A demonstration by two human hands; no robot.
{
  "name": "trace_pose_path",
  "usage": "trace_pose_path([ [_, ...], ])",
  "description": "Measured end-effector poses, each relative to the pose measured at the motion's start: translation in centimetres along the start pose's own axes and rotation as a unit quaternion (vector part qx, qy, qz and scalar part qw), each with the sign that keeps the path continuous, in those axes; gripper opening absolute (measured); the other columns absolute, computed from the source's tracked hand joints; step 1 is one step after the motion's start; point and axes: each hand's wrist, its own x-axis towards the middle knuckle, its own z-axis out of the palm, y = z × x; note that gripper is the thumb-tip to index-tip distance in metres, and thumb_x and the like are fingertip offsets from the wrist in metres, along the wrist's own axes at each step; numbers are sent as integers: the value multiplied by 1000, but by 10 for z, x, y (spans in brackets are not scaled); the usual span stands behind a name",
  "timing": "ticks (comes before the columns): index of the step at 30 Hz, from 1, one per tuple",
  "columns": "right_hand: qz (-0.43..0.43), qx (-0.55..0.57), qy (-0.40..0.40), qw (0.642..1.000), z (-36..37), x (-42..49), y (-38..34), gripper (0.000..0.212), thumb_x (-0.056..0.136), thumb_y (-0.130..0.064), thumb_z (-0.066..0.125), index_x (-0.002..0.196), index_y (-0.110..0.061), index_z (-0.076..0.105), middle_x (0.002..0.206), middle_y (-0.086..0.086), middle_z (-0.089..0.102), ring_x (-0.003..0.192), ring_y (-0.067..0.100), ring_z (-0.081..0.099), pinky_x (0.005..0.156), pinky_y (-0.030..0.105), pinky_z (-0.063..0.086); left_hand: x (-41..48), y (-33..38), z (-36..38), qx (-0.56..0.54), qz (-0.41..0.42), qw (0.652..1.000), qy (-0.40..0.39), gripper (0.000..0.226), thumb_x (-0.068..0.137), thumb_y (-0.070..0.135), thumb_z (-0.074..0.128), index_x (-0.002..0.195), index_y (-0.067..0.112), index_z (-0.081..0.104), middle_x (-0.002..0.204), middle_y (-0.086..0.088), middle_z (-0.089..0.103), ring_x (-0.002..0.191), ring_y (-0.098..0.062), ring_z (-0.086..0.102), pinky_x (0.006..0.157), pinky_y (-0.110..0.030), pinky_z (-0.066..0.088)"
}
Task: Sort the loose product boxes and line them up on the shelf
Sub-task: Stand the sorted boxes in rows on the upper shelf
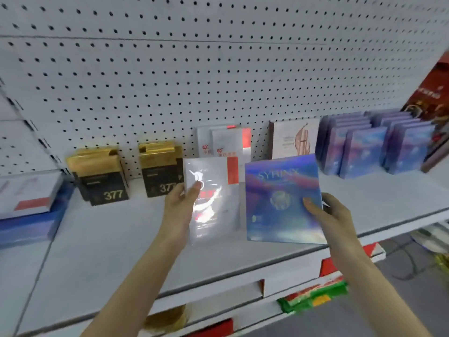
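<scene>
Two boxes held upright over the shelf, one in each hand.

The left hand (pixel 181 203) grips a white box with a red tab (pixel 213 190) by its left edge, thumb curled onto the glossy front. Just beside it, the right hand (pixel 326 215) pinches a blue holographic box (pixel 279 190) at its right edge, thumb on the face. Both boxes stand above the front part of the white shelf (pixel 109 239); through the blur, whether their lower edges touch it is hard to tell. Behind them, along the pegboard (pixel 170 81), stand two groups of black-and-gold boxes (pixel 99 177), more white boxes (pixel 226 142), a pale box (pixel 295 138) and rows of matching blue boxes (pixel 359 149). At far left, a white box lies flat on a blue one (pixel 26 193).
</scene>
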Motion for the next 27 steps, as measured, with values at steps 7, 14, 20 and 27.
trace_pose_path([
  [7,30,-1,-84,996,-24,71,13,13,89,-15,65,102,-12,63,88,11,73,81,28,66,75,39,49,24,-17,53,12,0,999,50,28,93,26,59,114,8,60,110,-12,68,95,-28,68,79,-48,58],
  [14,45,-8,-100,994,-35,114,28,12,88,-6,64,94,-16,64,73,11,70,65,18,63,58,32,47,94,-11,72,23,29,997,71,28,92,28,59,114,10,61,108,-7,69,97,-26,68,79,-41,57],
  [20,35,-13,-101,994,-41,146,22,12,87,-8,64,92,-18,64,79,12,72,71,22,66,64,39,50,139,-20,69,86,76,988,99,9,91,26,63,95,18,61,100,-9,69,93,-27,67,81,-48,57],
  [27,55,11,-104,993,-22,172,22,14,89,-13,64,103,-17,65,91,9,74,84,29,68,76,43,51,153,-32,78,34,116,982,147,20,86,21,69,99,22,55,101,-2,67,92,-18,66,75,-30,57],
])
